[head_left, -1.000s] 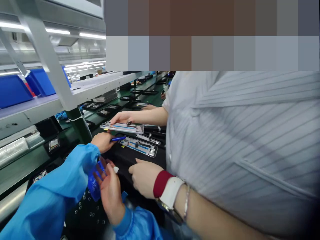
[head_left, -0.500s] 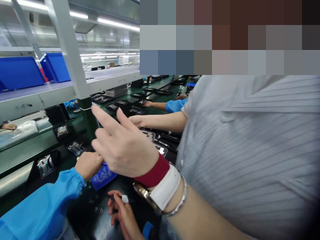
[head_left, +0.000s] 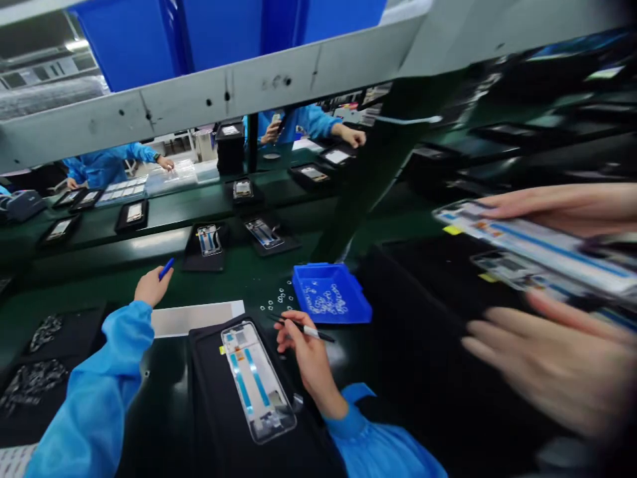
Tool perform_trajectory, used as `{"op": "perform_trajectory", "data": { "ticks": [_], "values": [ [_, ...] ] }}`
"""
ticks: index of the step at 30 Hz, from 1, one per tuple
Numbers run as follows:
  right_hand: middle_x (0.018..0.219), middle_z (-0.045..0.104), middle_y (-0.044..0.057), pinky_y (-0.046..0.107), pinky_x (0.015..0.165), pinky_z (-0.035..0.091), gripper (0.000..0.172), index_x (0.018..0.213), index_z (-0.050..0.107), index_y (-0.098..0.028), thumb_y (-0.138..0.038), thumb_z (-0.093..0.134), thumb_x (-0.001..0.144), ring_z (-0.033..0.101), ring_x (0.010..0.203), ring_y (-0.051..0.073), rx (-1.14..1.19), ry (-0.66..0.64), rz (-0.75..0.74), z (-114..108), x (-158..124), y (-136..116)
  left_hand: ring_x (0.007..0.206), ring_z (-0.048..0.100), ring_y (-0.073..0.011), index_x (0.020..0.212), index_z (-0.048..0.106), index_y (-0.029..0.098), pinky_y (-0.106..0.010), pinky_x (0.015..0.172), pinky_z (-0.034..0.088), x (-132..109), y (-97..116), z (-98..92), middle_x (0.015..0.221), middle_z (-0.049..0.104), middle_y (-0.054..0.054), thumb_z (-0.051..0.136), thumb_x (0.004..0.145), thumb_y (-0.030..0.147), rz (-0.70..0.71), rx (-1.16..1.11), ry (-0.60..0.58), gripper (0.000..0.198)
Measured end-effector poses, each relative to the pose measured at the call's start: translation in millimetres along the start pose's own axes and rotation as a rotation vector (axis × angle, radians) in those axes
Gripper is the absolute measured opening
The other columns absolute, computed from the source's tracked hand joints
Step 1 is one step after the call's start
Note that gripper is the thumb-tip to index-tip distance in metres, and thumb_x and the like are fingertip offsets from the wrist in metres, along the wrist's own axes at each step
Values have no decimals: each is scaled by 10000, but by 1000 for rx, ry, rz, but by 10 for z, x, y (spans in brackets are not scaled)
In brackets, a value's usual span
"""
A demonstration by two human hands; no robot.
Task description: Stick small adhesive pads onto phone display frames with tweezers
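Note:
My left hand [head_left: 152, 287], in a blue sleeve, is closed around a blue pen-like stick [head_left: 166, 269] over the green bench, beyond a pale strip [head_left: 196, 318]. My right hand [head_left: 306, 358] grips slim black tweezers [head_left: 318, 333] with a white band, their tip pointing left near small loose rings [head_left: 281, 297]. Just beyond is a blue tray [head_left: 359, 307] holding many such rings. Between my hands, a phone frame [head_left: 256, 378] with two blue strips and a yellow tab lies on a black pad [head_left: 212, 405].
At right, a co-worker's blurred hands [head_left: 552, 358] hold phone frames [head_left: 537, 245]. A white shelf beam [head_left: 259, 83] with blue bins [head_left: 223, 33] crosses above; a dark green post [head_left: 368, 179] stands beneath. More phone frames [head_left: 209, 240] lie farther back. Black parts [head_left: 37, 378] are at left.
My view has swung down and left from the co-worker's torso to the bench. My left hand has moved from over the blue tray to the left. The co-worker's raised hand has lowered.

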State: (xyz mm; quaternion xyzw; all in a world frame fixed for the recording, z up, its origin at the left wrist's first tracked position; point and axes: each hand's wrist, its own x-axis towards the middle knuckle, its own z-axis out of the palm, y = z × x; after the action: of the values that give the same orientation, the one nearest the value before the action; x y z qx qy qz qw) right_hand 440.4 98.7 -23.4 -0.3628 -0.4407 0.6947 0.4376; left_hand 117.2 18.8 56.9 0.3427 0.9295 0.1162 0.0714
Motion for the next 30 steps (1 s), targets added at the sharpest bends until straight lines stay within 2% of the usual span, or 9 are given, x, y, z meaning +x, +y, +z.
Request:
{"op": "perform_trajectory", "data": {
  "ticks": [3,7,12,16,22,26,30],
  "values": [
    [717,674,17,241,455,496,407,880,621,-215,-541,777,691,592,566,141,-12,53,-10,117,10,98,976,673,-280,1133,652,222,-341,779,505,358,-70,167,994,712,-94,449,955,469,-30,34,-40,365],
    [668,658,7,248,456,485,430,889,609,-212,-558,771,691,591,560,148,-45,137,-28,101,9,170,1043,632,-228,1255,574,183,-441,892,534,750,36,353,1212,627,-99,560,946,428,-44,54,-74,394],
    [630,644,28,318,460,479,341,845,646,-279,-563,764,699,595,557,192,-67,201,-70,40,-1,187,1079,619,-236,1251,574,176,-449,897,542,1025,163,524,1259,598,-103,602,931,370,-95,87,-97,375],
    [636,644,33,329,474,482,291,825,654,-302,-543,766,709,598,555,192,-56,214,-83,-3,13,144,1069,622,-233,1247,575,172,-447,890,546,1042,243,595,1251,602,-101,604,931,365,-109,90,-131,372],
    [644,627,-26,226,497,470,428,894,588,-218,-564,749,700,600,580,128,-24,269,-40,-23,103,160,1073,621,-236,1253,571,169,-452,892,545,974,232,562,1254,600,-103,605,930,369,-101,66,-174,382],
    [713,672,-6,215,470,459,483,917,588,-204,-618,714,704,586,529,105,-8,256,-2,-62,95,162,1055,628,-231,1256,566,168,-445,882,549,881,226,489,1244,605,-102,603,931,361,-100,4,-223,380],
    [662,695,13,237,471,459,537,1090,604,-195,-646,617,798,590,482,123,-33,239,-3,-241,-37,41,1014,640,-221,1230,579,161,-426,854,560,619,197,320,1208,621,-94,600,933,364,-85,-112,-238,361]
  ]
}}
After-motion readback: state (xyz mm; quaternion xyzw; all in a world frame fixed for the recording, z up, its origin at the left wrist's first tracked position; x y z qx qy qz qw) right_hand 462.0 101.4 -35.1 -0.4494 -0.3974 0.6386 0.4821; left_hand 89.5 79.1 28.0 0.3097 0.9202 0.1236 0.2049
